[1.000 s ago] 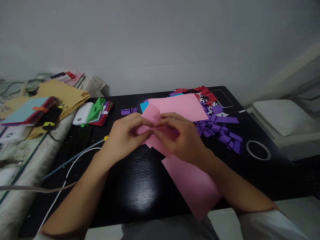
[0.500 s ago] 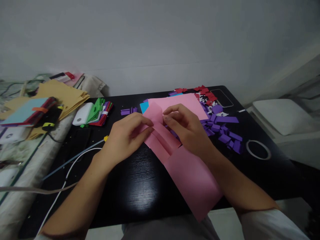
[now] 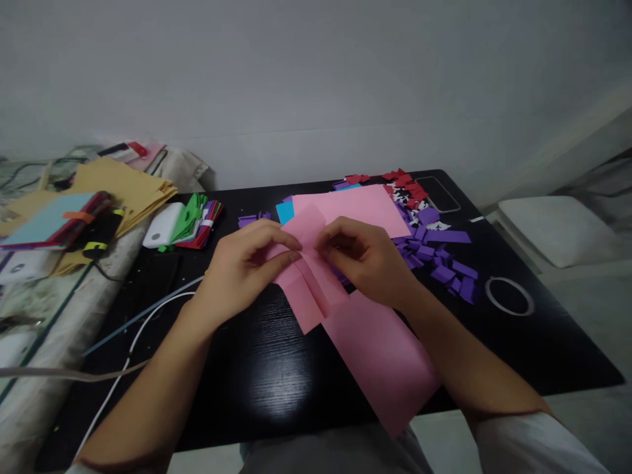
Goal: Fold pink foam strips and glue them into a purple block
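Observation:
A folded piece of pink paper (image 3: 307,299) hangs between my two hands above the black table. My left hand (image 3: 249,266) pinches its left side between thumb and fingers. With curled fingers, my right hand (image 3: 363,257) grips the right side near the upper crease; its fingertips are partly hidden. Long creases and flaps run down the middle of the folded paper. Beneath and nearer to me, a larger pink sheet (image 3: 380,359) lies slanted toward the table's front edge, partly under my right forearm. Another pink sheet (image 3: 353,204) lies flat behind my hands, over some blue paper (image 3: 285,212).
Purple paper pieces (image 3: 447,263) and red scraps (image 3: 407,184) spread at the right, near a ring-shaped roll (image 3: 509,295). At the left are bundled coloured papers (image 3: 190,220), a white cable (image 3: 138,336) and yellow envelopes (image 3: 123,191). A pale stool (image 3: 557,227) stands at the right.
The lower left flap of the folded paper has swung out and down to the left. My right hand has shifted slightly lower, still at the paper.

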The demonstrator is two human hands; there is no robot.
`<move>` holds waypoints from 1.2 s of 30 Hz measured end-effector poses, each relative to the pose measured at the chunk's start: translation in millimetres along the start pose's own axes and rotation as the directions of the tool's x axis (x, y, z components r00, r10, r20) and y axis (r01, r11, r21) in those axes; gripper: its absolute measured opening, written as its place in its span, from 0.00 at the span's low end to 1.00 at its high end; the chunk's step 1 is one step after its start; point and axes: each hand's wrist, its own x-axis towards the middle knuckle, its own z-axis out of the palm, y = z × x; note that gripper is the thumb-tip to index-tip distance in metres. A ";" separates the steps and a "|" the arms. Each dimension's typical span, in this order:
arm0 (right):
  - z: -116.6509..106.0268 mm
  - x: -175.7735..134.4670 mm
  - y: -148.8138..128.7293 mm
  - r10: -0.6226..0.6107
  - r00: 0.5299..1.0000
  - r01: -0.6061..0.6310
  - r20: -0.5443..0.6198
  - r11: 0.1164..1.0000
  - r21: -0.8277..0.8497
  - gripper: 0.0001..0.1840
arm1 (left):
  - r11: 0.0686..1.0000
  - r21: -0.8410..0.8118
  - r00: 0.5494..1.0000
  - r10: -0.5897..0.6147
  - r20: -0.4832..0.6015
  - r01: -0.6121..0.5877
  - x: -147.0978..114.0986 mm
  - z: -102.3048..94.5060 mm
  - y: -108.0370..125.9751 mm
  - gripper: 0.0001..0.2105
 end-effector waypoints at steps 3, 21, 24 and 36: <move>-2.1 2.1 -2.3 0.043 0.998 -0.044 0.037 0.998 0.034 0.03 | 1.000 -0.002 1.000 0.026 0.003 -0.026 1.2 -1.0 0.9 0.04; 2.3 -1.6 -3.2 0.056 0.998 -0.055 -0.015 0.995 0.084 0.06 | 0.998 0.021 0.997 0.066 -0.048 -0.065 1.0 -0.9 3.2 0.03; 2.4 -1.8 -4.8 0.026 1.000 -0.025 -0.010 0.997 0.070 0.06 | 0.999 -0.034 0.999 0.001 -0.047 -0.002 -0.3 -0.3 4.8 0.02; -8.9 -4.4 -10.1 -0.276 0.923 0.343 0.269 0.907 -0.243 0.26 | 0.991 -0.088 0.994 -0.106 -0.039 0.103 -4.5 0.0 3.4 0.04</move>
